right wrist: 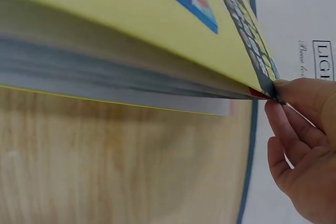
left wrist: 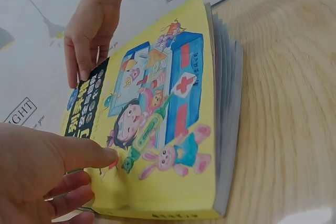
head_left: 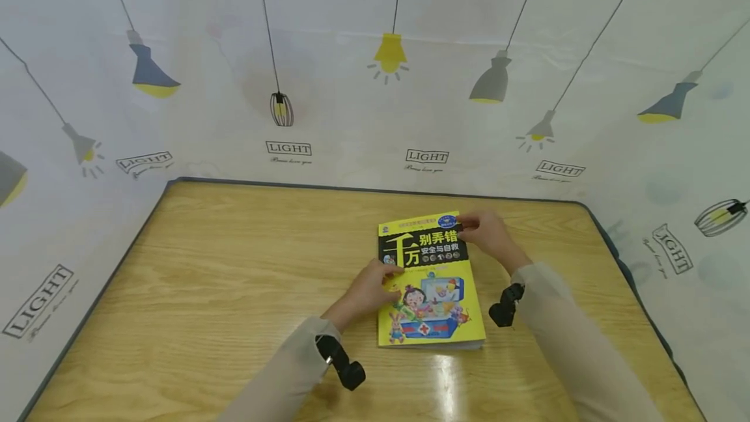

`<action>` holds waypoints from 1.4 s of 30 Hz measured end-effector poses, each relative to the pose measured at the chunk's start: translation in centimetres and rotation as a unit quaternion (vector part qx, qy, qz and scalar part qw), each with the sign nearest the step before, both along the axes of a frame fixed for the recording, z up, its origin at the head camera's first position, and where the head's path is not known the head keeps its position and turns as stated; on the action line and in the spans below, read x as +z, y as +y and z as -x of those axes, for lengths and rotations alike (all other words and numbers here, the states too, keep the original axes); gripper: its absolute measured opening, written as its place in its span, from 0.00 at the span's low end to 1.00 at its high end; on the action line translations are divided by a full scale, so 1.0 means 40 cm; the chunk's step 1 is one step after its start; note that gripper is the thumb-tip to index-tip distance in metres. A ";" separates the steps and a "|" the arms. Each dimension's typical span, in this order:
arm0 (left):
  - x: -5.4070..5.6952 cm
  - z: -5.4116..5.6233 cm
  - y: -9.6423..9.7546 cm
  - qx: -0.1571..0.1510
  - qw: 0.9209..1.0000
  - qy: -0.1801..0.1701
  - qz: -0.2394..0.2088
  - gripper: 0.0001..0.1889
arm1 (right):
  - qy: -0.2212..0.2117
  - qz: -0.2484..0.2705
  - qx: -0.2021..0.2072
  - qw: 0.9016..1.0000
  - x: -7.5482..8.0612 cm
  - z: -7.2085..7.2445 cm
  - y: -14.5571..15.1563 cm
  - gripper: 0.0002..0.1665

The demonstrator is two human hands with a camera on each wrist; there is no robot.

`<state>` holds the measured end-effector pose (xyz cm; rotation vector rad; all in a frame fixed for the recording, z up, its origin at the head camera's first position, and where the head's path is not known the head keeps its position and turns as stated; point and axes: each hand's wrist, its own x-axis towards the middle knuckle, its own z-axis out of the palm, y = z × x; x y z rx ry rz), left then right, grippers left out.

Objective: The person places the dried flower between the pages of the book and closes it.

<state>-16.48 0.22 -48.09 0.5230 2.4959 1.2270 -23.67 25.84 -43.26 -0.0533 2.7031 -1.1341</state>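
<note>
A yellow paperback book (head_left: 430, 288) lies face up on the wooden table, its cover showing cartoon figures and a black title band. At its left side my left hand (head_left: 366, 292) holds the spine edge. In the left wrist view the thumb (left wrist: 92, 153) presses on the cover while the other fingers lie along the spine. My right hand (head_left: 489, 234) is at the upper right. Seen from the right wrist, its thumb and fingers (right wrist: 299, 95) pinch the cover's edge near the corner. The cover is slightly raised there, and the page edges (right wrist: 105, 72) show beneath it.
The wooden table (head_left: 234, 266) has a dark edge along its back and sides. Behind it hangs a pale backdrop (head_left: 340, 168) printed with lamps and the word LIGHT. Black wrist devices (head_left: 348, 370) are strapped over both sleeves.
</note>
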 end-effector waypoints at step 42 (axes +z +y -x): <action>-0.042 -0.003 -0.010 0.018 0.999 0.020 0.023 0.29 | -0.021 0.004 -0.048 0.999 -0.165 -0.061 -0.007 0.39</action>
